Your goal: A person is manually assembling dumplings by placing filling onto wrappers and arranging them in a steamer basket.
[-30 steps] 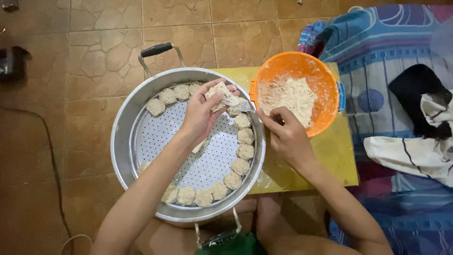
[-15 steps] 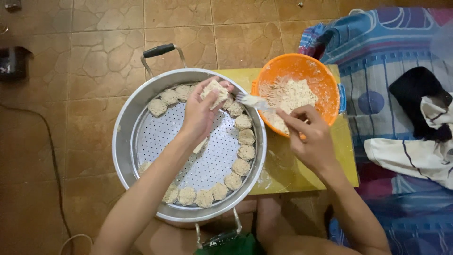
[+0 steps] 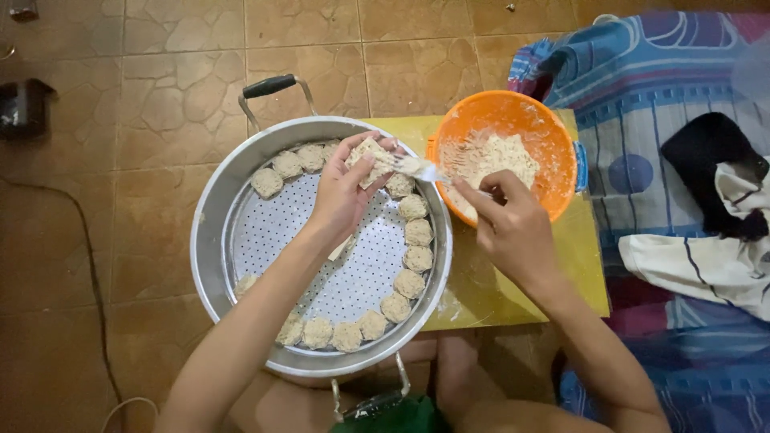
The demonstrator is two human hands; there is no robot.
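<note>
My left hand [image 3: 345, 192] is cupped over the far side of a round metal steamer tray [image 3: 210, 240] and holds a pale dumpling wrapper [image 3: 366, 155]. My right hand [image 3: 509, 224] grips a small utensil [image 3: 413, 166] whose tip rests on that wrapper. An orange bowl [image 3: 553, 128] of pale minced filling [image 3: 497, 156] stands just right of the tray, under my right hand. Several finished dumplings [image 3: 415, 232] line the tray's perforated floor along its right and far rim.
The bowl sits on a yellow board [image 3: 529, 281] on a brown tiled floor [image 3: 120, 120]. A blue patterned cloth [image 3: 666, 96] with a black and a white garment [image 3: 706, 265] lies at the right. A dark cable [image 3: 84, 256] runs along the left.
My right hand went from the tray's edge to the bowl and now brings the utensil to the wrapper in my left hand. The left hand has stayed over the tray.
</note>
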